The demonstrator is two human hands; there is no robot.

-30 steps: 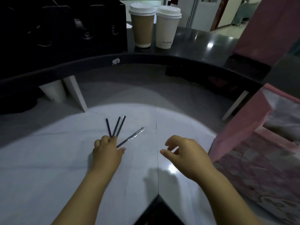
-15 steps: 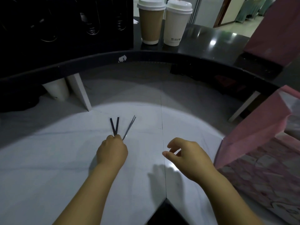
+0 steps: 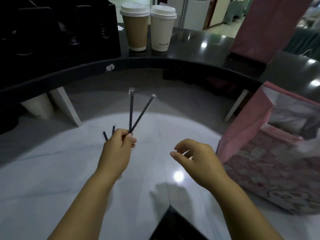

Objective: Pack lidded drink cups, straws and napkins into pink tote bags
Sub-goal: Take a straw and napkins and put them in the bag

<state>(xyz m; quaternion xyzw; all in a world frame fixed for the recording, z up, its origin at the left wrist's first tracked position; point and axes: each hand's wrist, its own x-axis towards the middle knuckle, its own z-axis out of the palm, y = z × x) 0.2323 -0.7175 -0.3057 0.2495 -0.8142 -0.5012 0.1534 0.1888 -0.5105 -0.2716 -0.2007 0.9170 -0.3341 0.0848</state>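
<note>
My left hand (image 3: 117, 149) pinches two dark straws (image 3: 136, 116) by their lower ends and holds them up off the white counter, fanned apart. Two more dark straws (image 3: 109, 134) lie on the counter just left of that hand, partly hidden by it. My right hand (image 3: 195, 156) hovers beside it with loosely curled fingers and holds nothing. A pink tote bag (image 3: 270, 146) with a cartoon print stands at the right, its mouth open. A brown lidded cup (image 3: 136, 26) and a white lidded cup (image 3: 162, 27) stand on the raised black shelf at the back.
The black shelf (image 3: 199, 49) curves across the back, carried on white supports (image 3: 69, 108). A dark boxy object (image 3: 57, 28) fills its left end. Another pink bag (image 3: 270, 25) stands at its far right. The white counter (image 3: 52, 170) spreads under both arms.
My left hand has lifted two of the straws off the counter and raised them upright. Two straws stayed lying on the counter. My right hand has hardly moved.
</note>
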